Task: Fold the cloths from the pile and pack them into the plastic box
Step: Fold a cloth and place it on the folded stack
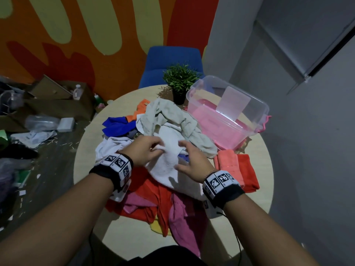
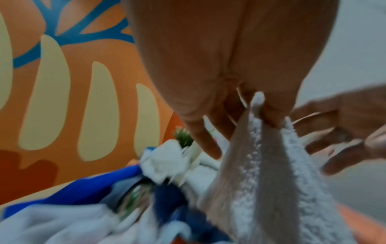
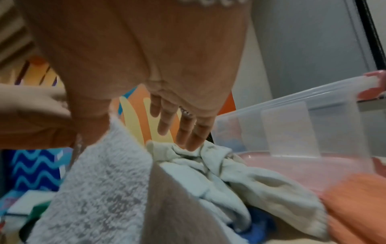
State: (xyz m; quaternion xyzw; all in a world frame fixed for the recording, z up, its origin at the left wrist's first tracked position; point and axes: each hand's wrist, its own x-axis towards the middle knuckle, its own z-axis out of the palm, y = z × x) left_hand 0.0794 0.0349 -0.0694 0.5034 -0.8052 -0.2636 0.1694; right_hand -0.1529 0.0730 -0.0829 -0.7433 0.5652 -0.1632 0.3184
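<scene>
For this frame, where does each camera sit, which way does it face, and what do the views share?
Head: worn on the head, looking forward and down at the round table, cloth pile and plastic box; both forearms, left hand and right hand show.
Left wrist: looks along the left hand pinching the white towel, toward the painted wall; the right hand's fingers enter at the right edge.
Right wrist: looks along the right hand toward the box; its open fingers show.
Shared: all three see the white towel.

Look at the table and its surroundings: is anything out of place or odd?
The plastic box sits tilted, propped on its pink lid rather than flat. Left of the table, torn cardboard boxes and papers litter the floor.
</scene>
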